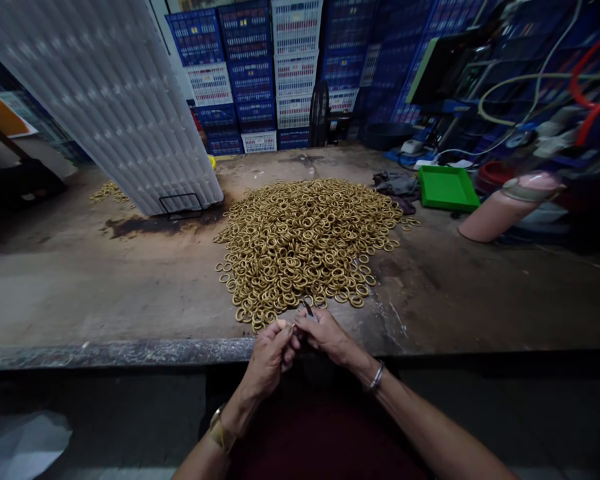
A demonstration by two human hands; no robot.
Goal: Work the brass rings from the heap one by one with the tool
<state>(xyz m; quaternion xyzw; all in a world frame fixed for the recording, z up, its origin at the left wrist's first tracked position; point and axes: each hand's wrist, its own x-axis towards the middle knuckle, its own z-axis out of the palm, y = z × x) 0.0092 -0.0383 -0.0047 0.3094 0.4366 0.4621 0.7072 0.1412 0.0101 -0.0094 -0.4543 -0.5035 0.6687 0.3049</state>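
A large pile of gold-coloured metal rings [300, 233] lies on the worktable, its near edge just beyond my hands. At the table's front edge my left hand [271, 352] is closed in a pinch on what looks like one of these rings, almost wholly hidden by the fingers. My right hand [330, 339] meets it fingertip to fingertip, closed around a slim tool [308, 308] whose dark end sticks up past the fingers. The rest of the tool is hidden, so its exact kind cannot be told.
Stacked translucent ribbed trays [130, 107] stand left on the wooden worktable [145, 287]. At the right are a green tray [447, 188], a dark cloth [400, 183] and a pink bottle [505, 208]. Blue and white crates [296, 73] line the back.
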